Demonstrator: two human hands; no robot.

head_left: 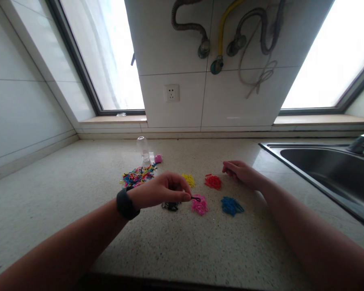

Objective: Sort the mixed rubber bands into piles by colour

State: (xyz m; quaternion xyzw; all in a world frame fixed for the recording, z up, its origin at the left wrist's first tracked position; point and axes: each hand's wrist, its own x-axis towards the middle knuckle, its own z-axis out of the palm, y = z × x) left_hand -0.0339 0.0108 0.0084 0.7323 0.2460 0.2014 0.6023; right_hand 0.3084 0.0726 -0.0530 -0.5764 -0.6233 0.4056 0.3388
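Note:
My left hand [166, 189], with a dark band on its wrist, pinches a small black rubber band [196, 199] between thumb and forefinger. The rubber band hangs over a pink pile of rubber bands [199, 206]. Partly under this hand lies a black pile [170, 206], and just beyond it a yellow pile [188, 180]. My right hand [238, 171] rests on the counter with its fingers curled closed, beside a red pile [212, 182]; whatever is in them, if anything, is hidden. Nearer to me lies a blue pile [231, 206].
A mixed multicoloured heap [136, 177] lies beyond my left forearm. Behind it stand a clear plastic bottle [142, 148] and a small pink object [158, 159]. A steel sink [327, 169] is set into the counter [200, 250] at right. The tiled wall bounds the back.

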